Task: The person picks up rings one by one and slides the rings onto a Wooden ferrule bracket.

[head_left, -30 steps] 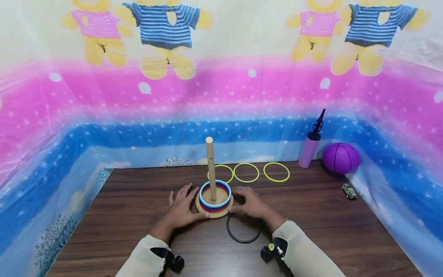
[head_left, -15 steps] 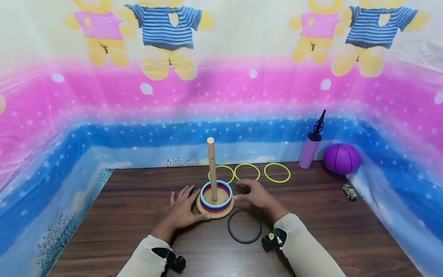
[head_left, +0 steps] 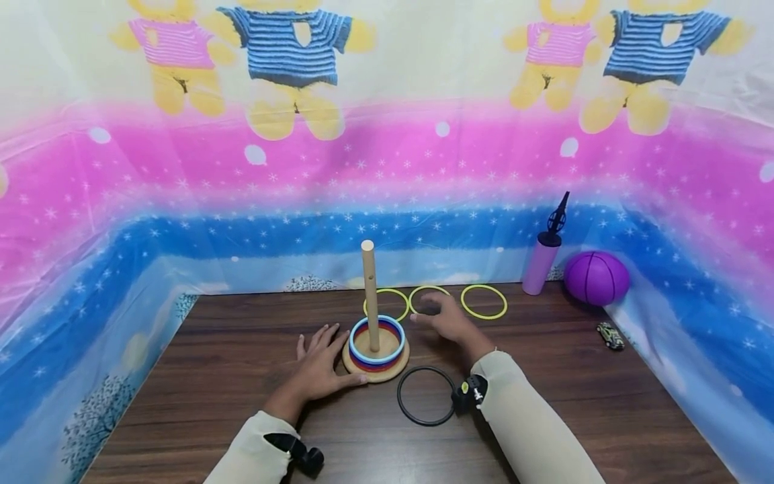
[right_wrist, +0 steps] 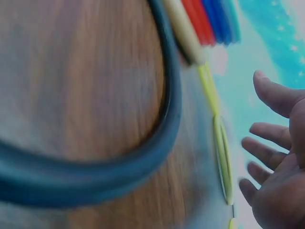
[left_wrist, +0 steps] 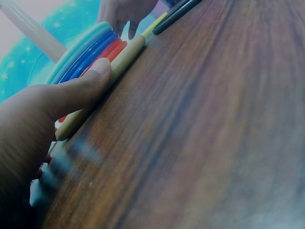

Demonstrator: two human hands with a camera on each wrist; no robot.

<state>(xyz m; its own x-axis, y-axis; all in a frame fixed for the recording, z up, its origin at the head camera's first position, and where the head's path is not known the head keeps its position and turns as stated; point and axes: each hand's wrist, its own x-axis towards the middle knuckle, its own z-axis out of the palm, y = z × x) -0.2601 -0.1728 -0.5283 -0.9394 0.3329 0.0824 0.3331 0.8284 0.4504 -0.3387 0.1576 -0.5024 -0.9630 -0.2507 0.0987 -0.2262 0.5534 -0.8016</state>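
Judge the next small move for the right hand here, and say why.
Probably lower the right hand onto the middle yellow ring and pinch it: the open fingers hover over it holding nothing, while the left hand steadies the wooden base.

In front of me the peg stand (head_left: 375, 363) sits mid-table (head_left: 605, 417), rings stacked (head_left: 377, 341) on its base. My left hand (head_left: 318, 366) rests against its left side; my right hand (head_left: 446, 321) hovers to its right. One loose ring (head_left: 402, 407) lies just before the stand, three rings (head_left: 484, 301) in a row behind it. Far right: a pump (head_left: 542, 259), a ball (head_left: 596, 277), and a toy car (head_left: 609, 335).
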